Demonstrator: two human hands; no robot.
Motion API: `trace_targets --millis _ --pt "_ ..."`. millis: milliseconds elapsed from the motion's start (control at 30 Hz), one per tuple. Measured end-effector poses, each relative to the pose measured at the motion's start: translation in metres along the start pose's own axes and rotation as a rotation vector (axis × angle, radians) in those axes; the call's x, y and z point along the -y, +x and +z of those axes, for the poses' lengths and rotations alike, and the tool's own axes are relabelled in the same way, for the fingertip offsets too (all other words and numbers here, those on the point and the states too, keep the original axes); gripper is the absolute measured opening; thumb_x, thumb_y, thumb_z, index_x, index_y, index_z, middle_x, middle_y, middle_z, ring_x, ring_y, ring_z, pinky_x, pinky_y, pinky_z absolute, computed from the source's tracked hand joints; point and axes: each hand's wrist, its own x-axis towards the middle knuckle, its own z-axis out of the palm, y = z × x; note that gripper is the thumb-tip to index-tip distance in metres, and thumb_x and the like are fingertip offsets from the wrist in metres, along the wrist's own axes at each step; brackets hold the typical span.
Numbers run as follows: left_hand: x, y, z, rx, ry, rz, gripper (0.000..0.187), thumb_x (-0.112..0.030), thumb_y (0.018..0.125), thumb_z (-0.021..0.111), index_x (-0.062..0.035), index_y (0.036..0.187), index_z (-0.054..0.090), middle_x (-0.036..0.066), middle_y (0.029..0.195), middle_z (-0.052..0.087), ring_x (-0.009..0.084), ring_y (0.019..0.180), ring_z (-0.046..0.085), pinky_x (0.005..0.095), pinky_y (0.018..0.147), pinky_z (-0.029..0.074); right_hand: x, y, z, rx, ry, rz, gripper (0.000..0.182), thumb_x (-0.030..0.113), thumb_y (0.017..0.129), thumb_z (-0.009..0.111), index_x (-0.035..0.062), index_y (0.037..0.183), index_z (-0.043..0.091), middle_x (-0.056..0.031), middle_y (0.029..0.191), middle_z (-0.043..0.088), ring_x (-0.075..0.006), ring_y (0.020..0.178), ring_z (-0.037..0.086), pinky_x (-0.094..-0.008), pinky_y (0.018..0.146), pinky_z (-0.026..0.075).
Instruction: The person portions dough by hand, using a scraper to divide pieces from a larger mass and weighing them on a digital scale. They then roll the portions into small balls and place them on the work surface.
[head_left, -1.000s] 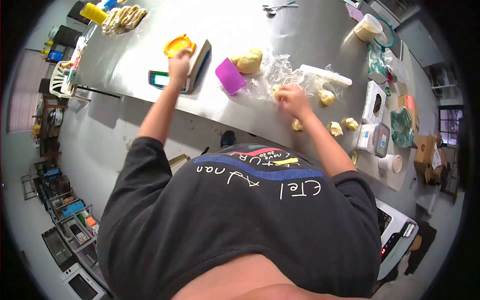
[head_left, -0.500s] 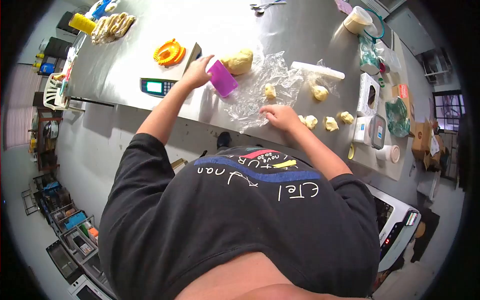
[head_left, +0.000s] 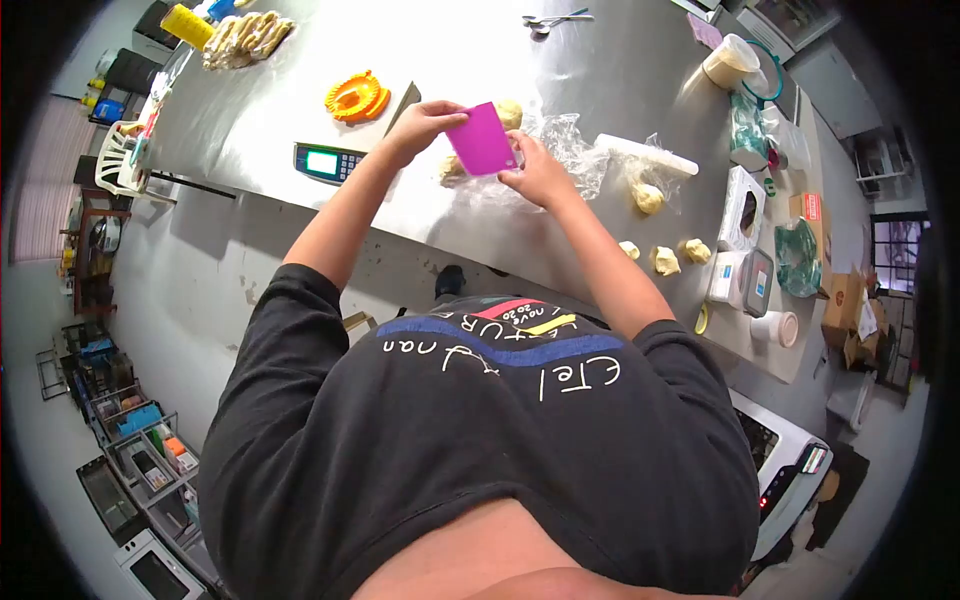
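My left hand (head_left: 428, 130) grips the upper left side of a purple dough scraper (head_left: 480, 140), held up over the table. My right hand (head_left: 542, 174) has its thumb and fingers closed at the scraper's right edge. Behind the scraper, yellowish dough (head_left: 510, 113) shows at the upper right, and more dough (head_left: 451, 168) shows at the lower left; the middle is hidden. Crumpled clear plastic film (head_left: 575, 150) lies beyond my right hand. A dough ball (head_left: 648, 198) sits on film to the right, with several small dough pieces (head_left: 666, 261) near the table edge.
A digital scale (head_left: 325, 162) with orange dumpling molds (head_left: 356, 97) stands to the left. A white roll (head_left: 648, 153) lies to the right. Boxes and tubs (head_left: 740, 280) line the right end of the steel table (head_left: 450, 60). Spoons (head_left: 556, 20) lie at the back.
My left hand has carried the scraper right and raised it in front of the dough. My right hand has moved up from the film's near edge to the scraper.
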Motion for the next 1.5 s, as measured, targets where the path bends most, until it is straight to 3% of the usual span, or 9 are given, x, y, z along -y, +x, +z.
trace_targets --millis 200,300,600,800,833,900,1033,1233,1500 --pt "0.013 -0.007 0.045 0.103 -0.195 0.102 0.033 -0.017 0.082 0.066 -0.0017 0.11 0.059 0.007 0.102 0.061 0.0148 0.097 0.055 0.0276 0.089 0.042 -0.007 0.008 -0.024 0.094 0.214 0.009 0.032 0.029 0.071 0.058 0.0075 0.094 0.066 -0.0182 0.087 0.065 -0.033 0.081 0.062 -0.0387 0.073 0.049" --pt "0.056 -0.001 0.072 -0.006 0.016 0.232 0.052 -0.028 0.083 0.065 -0.0042 0.124 0.047 0.015 0.115 0.056 0.0208 0.099 0.057 0.0319 0.086 0.046 -0.028 -0.006 -0.032 0.011 0.232 0.103 0.034 0.028 0.071 0.057 0.0075 0.097 0.064 -0.0185 0.089 0.064 -0.034 0.082 0.062 -0.0395 0.074 0.049" --pt "0.067 -0.054 0.134 0.355 0.865 0.173 0.034 -0.027 0.084 0.05 -0.0092 0.112 0.058 0.011 0.095 0.063 0.0279 0.087 0.058 0.0404 0.079 0.045 -0.068 -0.017 -0.057 -0.16 0.171 0.242 0.036 0.015 0.072 0.047 0.0024 0.103 0.058 -0.0249 0.097 0.06 -0.0408 0.092 0.056 -0.0441 0.082 0.045" --pt "0.067 -0.071 0.161 0.437 0.905 1.051 0.019 -0.026 0.076 0.057 -0.0114 0.086 0.064 0.005 0.089 0.06 0.0228 0.1 0.051 0.0437 0.084 0.039 -0.052 -0.015 -0.052 -0.121 0.08 0.36 0.036 0.011 0.073 0.046 0.0028 0.107 0.055 -0.0245 0.098 0.061 -0.0404 0.095 0.056 -0.0439 0.083 0.045" --pt "0.067 -0.063 0.164 0.439 0.904 1.052 0.019 -0.026 0.076 0.057 -0.0114 0.086 0.064 0.005 0.089 0.06 0.0228 0.1 0.051 0.0437 0.084 0.039 -0.035 -0.018 -0.06 -0.077 0.039 0.421 0.035 0.011 0.073 0.047 0.0022 0.106 0.054 -0.0247 0.097 0.061 -0.0404 0.095 0.056 -0.044 0.083 0.045" --pt "0.066 -0.045 0.167 0.691 0.877 0.423 0.019 -0.026 0.08 0.056 -0.0091 0.084 0.063 0.011 0.095 0.06 0.0284 0.096 0.054 0.0417 0.081 0.043 -0.038 -0.019 -0.057 -0.04 -0.003 0.487 0.033 0.01 0.074 0.047 0.0016 0.105 0.054 -0.0249 0.097 0.061 -0.0404 0.096 0.057 -0.0441 0.083 0.045" --pt "0.053 -0.012 0.149 0.013 0.736 0.685 0.03 -0.005 0.074 0.056 -0.0076 0.104 0.058 0.012 0.113 0.055 0.0318 0.108 0.049 0.0405 0.092 0.041 -0.067 -0.028 -0.034 0.013 -0.02 0.498 0.032 0.009 0.076 0.049 0.0007 0.106 0.052 -0.025 0.098 0.06 -0.0403 0.095 0.057 -0.0447 0.081 0.046" --pt "0.051 0.018 0.14 0.414 0.87 0.636 0.03 -0.015 0.075 0.063 -0.0109 0.105 0.06 0.008 0.118 0.055 0.0274 0.111 0.05 0.0387 0.092 0.043 -0.058 -0.035 -0.024 0.03 -0.032 0.51 0.034 0.009 0.078 0.05 0.001 0.111 0.05 -0.0248 0.099 0.06 -0.0386 0.095 0.058 -0.0447 0.081 0.046" --pt "0.062 0.019 0.128 -0.09 0.036 0.213 0.042 -0.026 0.084 0.064 0.001 0.113 0.05 0.014 0.088 0.064 0.0143 0.074 0.062 0.0276 0.066 0.051 -0.065 -0.039 -0.01 -0.08 0.033 0.484 0.032 0.007 0.078 0.048 0.0017 0.109 0.05 -0.025 0.095 0.061 -0.0394 0.092 0.059 -0.0465 0.079 0.046"
